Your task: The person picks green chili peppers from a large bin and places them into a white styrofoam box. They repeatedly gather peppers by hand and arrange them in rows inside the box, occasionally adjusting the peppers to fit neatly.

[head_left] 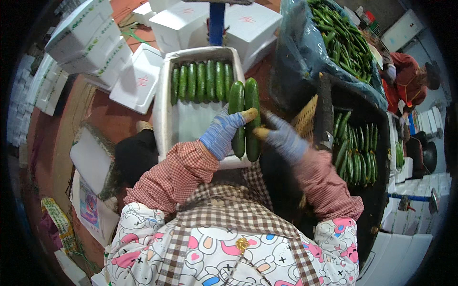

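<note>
My left hand, in a blue glove with a tan thumb, grips two green cucumbers side by side: the left cucumber and the right cucumber. Its thumb lies across them. They are held upright in the picture over the right rim of a white foam box. Inside that box, a row of several cucumbers lines the far end, above a pale liner. My gloved right hand, blurred, is just right of the held cucumbers with thumb and fingers apart, holding nothing visible.
A dark crate on the right holds stacked cucumbers. Behind it, a blue plastic liner surrounds loose cucumbers. A blue post rises beyond the foam box. White foam boxes stand behind; another person is far right.
</note>
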Available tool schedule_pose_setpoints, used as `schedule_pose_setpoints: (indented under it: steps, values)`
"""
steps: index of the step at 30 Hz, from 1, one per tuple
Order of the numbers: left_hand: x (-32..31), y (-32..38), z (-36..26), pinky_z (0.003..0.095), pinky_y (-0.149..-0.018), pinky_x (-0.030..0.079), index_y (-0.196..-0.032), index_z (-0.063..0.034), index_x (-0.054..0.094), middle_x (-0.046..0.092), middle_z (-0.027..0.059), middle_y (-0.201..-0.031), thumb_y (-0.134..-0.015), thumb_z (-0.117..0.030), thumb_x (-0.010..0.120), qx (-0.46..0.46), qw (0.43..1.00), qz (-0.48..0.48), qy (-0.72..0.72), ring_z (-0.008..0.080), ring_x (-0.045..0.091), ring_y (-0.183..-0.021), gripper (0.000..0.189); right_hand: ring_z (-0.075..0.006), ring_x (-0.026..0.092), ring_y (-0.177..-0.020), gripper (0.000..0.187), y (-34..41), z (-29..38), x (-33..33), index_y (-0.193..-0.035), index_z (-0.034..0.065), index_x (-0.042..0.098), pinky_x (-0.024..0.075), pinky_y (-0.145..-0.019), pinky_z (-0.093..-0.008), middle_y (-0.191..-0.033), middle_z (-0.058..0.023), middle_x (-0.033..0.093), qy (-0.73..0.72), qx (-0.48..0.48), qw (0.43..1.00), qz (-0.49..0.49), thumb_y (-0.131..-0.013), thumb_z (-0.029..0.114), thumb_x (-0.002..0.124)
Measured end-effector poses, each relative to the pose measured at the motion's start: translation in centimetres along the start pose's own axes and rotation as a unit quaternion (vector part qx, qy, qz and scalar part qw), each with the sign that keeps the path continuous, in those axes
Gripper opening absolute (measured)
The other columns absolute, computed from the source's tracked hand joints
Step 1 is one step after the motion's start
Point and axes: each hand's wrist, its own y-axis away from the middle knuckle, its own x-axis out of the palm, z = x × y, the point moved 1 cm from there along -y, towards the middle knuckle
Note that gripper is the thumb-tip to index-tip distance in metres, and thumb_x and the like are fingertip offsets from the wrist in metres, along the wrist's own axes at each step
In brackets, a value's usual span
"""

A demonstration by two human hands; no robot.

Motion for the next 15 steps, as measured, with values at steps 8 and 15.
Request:
schedule_pose_setpoints:
  steps: [8, 15]
  values:
    - [-22.0, 19.6, -22.4, 0.0387, -0.084, 0.048, -0.115, -0.0059, 0.059, 0.06, 0.0083, -0.102, -0.09, -0.036, 0.063, 0.467, 0.82, -0.329, -0.002, 0.0214, 0.055, -0.091, 0.039, -0.0153, 0.061, -0.055, 0.035, -4.3, 1.6, 3.8, -0.115, 0.0015, 0.059, 0.0463, -0.042, -0.0247, -0.086, -0.0111, 0.065, -0.187, 0.113, 0.967, -0.129, -0.098, 0.029, 0.046]
    - [-37.0, 45.4, -24.8, 0.038, -0.089, 0.047, -0.119, -0.0043, 0.056, 0.06, 0.01, -0.106, -0.092, -0.033, 0.059, 0.483, 0.645, -0.591, -0.037, 0.0223, 0.055, -0.096, 0.039, -0.0258, 0.064, -0.072, 0.034, -11.1, -4.3, 12.7, -0.116, -0.0013, 0.055, 0.0522, -0.058, -0.0363, -0.088, -0.0156, 0.064, -0.285, 0.205, 0.935, 0.05, -0.092, 0.022, 0.052]
